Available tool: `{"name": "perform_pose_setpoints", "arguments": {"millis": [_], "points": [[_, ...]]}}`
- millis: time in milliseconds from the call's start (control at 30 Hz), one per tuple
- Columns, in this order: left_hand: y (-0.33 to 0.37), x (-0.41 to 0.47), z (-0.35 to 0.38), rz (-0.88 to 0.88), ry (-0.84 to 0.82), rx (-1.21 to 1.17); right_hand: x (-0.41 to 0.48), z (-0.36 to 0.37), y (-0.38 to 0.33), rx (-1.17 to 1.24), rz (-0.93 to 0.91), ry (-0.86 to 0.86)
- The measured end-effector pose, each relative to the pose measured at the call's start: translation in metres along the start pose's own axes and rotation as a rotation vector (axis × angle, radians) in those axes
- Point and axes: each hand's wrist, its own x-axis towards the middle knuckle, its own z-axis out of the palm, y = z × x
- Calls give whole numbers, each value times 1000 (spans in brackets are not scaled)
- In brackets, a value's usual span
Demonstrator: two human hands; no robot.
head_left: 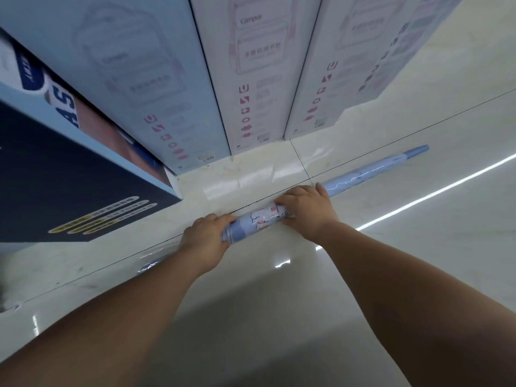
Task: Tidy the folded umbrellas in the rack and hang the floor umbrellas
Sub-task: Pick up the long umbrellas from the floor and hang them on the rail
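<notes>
a long blue umbrella (pixel 360 174) lies on the pale tiled floor (pixel 418 247), just in front of a row of tall printed display boxes (pixel 259 79). its long axis runs on a diagonal. the near end is low and to the left. the thin tip points away up and to the right, well clear of both hands.

the left hand (pixel 205 243) has its fingers curled round the thick near part of the canopy. the right hand (pixel 305 209) lies a little further along the same axis, with its fingers wrapped over the top of the roll. a short printed stretch of the umbrella shows between them. both hands hold the near half, so most of the length reaches out past the right hand.

whether the umbrella is lifted or resting on the tiles is hard to tell. a bit of blue under the left forearm is probably the handle end, but it is mostly hidden.

the lift will likely turn on this lopsided hold. the free tip end may droop or swing toward the boxes as it comes up. the left hand, nearer the likely handle end, seems better placed to carry it to a hook.
</notes>
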Motion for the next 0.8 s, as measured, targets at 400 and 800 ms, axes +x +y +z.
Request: {"name": "perform_pose_setpoints", "arguments": {"millis": [400, 800], "points": [[21, -56, -64, -33, 6, -463, -46, -52, 10, 93, -119, 27], [124, -256, -251, 125, -87, -362, -252, -266, -44, 252, -81, 28]]}}
